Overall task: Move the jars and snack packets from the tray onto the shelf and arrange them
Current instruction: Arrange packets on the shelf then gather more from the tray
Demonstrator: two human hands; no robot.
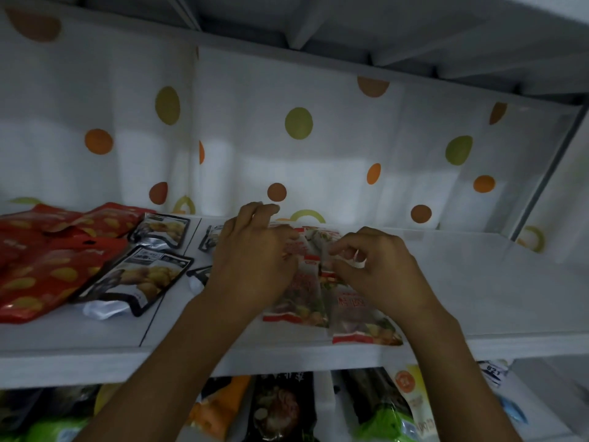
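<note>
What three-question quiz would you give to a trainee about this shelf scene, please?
1. True or false: the red packets lie on the shelf, to the left of the left hand.
2. What are the left hand and the right hand working on? A) a jar B) red-and-white packets C) a tray
3. Fill in: the cloth behind the shelf is printed with coloured ____.
Key: 1 true; 2 B; 3 dots.
</note>
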